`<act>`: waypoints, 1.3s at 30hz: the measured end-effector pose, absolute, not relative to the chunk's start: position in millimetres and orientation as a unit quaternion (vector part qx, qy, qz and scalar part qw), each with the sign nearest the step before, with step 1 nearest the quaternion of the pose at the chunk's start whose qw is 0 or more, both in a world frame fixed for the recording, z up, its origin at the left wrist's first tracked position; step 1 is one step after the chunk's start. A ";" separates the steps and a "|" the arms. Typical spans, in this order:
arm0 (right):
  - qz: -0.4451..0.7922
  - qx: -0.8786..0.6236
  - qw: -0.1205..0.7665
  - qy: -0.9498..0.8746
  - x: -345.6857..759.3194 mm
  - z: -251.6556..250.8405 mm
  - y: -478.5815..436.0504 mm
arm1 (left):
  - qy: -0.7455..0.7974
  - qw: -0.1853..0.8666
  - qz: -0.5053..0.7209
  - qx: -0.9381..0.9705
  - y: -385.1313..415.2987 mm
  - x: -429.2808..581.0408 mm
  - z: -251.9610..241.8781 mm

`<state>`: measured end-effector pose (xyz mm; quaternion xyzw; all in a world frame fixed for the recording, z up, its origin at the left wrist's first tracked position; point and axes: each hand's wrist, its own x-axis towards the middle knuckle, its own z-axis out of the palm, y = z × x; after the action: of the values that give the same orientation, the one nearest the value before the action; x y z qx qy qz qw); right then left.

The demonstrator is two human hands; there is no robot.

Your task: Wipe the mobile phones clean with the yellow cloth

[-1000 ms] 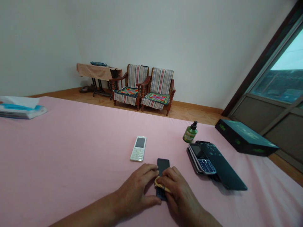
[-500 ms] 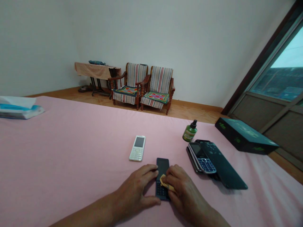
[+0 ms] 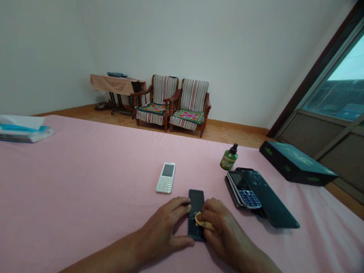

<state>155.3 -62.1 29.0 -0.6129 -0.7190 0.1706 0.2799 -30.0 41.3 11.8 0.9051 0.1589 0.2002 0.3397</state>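
Note:
A dark keypad phone [image 3: 196, 201] lies face up on the pink cloth in front of me. My left hand [image 3: 162, 226] is curved against its left side, fingertips at the upper edge and thumb by the lower corner, holding it in place. In my right hand [image 3: 223, 229] a small folded piece of yellow cloth [image 3: 207, 225] is pinched and pressed on the phone near the top of its keys. The fingers partly cover the right side of the phone. Just beyond my left hand lies a white keypad phone [image 3: 165, 178], touched by neither hand.
On the right, a dark blue keypad phone [image 3: 247, 192] rests on a stack beside a long dark flat case [image 3: 273, 204]. Behind them are a green spray bottle [image 3: 229, 157] and a black-green box [image 3: 295, 161]. A white-blue packet [image 3: 25, 131] lies far left. Two chairs [image 3: 189, 106] stand beyond.
The yellow cloth and my right fingers have shifted very slightly down and right on the phone. My left hand stays in place; the whole view has moved a little.

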 end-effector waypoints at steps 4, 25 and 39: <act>0.194 -0.573 0.295 -0.740 144.3 25.6 -54.9 | 0.161 0.343 0.196 0.905 41.6 -29.4 12.7; 0.181 -0.590 0.277 -0.736 143.6 26.7 -60.7 | 0.165 0.338 0.193 0.906 41.2 -29.2 10.9; 0.202 -0.581 0.284 -0.736 145.9 28.8 -60.8 | 0.160 0.340 0.205 0.904 41.6 -29.8 9.6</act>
<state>145.9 -60.8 28.8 -0.5806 -0.7360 0.2022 0.2836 -29.8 41.6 9.6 0.9035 0.1601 0.2054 0.3404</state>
